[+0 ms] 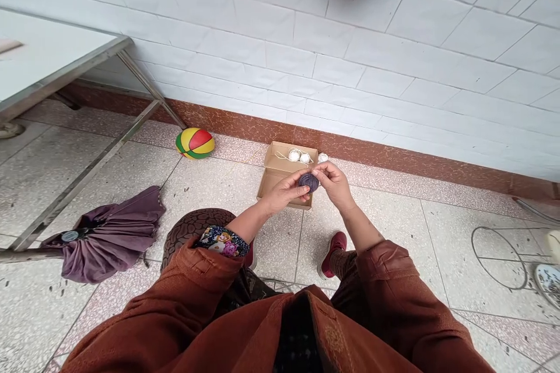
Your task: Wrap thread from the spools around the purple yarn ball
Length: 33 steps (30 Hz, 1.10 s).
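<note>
A small ball of dark purple yarn [309, 182] is held in front of me, over an open cardboard box [273, 179]. My left hand [283, 191] closes around its left side, with the thumb across the front. At its upper right, the thumb and fingers of my right hand [335, 182] are pinched together; any strand between them is too fine to make out. White yarn balls [299, 156] with a loose strand lie at the box's far part. Another white ball [322, 158] shows just beyond my right hand, partly hidden.
A multicoloured ball [195, 143] rests on the floor near a metal-framed table [65, 70]. Purple folded cloth [114, 233] hangs low at the left. White tiled wall [284, 41] rises behind the box. A round wire frame [499, 257] stands at the right.
</note>
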Available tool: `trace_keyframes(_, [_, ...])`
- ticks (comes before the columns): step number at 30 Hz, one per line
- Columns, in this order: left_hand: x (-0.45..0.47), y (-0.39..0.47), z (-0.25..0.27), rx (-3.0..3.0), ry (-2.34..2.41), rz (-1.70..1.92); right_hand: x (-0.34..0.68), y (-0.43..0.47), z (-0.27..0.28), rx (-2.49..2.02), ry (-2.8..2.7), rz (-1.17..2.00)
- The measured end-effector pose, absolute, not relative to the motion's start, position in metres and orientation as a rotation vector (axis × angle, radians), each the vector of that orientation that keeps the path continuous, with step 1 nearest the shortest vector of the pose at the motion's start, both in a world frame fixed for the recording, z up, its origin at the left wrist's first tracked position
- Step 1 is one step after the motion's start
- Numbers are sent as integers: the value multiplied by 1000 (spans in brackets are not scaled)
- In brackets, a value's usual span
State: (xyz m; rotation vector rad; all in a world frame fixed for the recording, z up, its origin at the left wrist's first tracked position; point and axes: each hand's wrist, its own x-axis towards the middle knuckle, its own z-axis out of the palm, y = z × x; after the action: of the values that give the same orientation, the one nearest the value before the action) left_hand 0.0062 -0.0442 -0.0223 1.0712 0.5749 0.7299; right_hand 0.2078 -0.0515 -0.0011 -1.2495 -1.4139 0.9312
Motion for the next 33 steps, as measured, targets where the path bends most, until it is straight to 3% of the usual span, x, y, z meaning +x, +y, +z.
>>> trace_keyframes(15, [6, -41, -13, 746, 474, 837, 204, -53, -41, -1434, -1490, 960])
trace_keyframes(26, [1, -28, -23, 1146, 904, 1011, 205, -81, 4, -1124, -1826, 943])
trace_keyframes(33, [15, -44, -23, 1237, 539, 751, 218, -60, 9, -1224, -1493, 848])
